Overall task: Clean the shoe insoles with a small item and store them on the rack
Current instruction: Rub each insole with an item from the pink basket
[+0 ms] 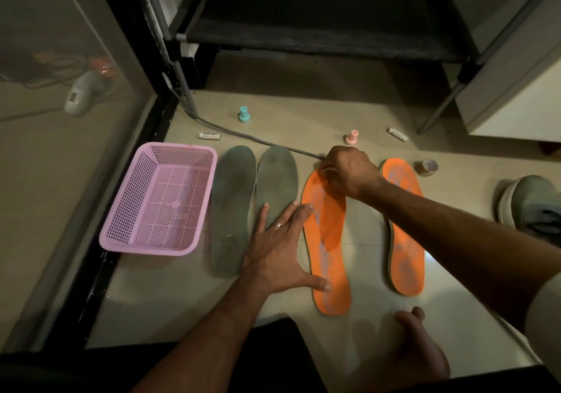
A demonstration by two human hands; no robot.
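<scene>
Head: L hand (280, 248) flat on orange insole (329, 259), R hand (349, 174) maybe pinching something.

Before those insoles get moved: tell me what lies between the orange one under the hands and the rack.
Only small things: a grey cable crosses the floor by the orange insole toe, and a pink cap stands beyond it. The rack shelf looks bare.

Left hand (280, 248) lies flat, fingers straight and spread, thumb out to the right; right hand (349, 174) reaches forward across it, knuckles up, fingers curled into a pinching grip
</scene>
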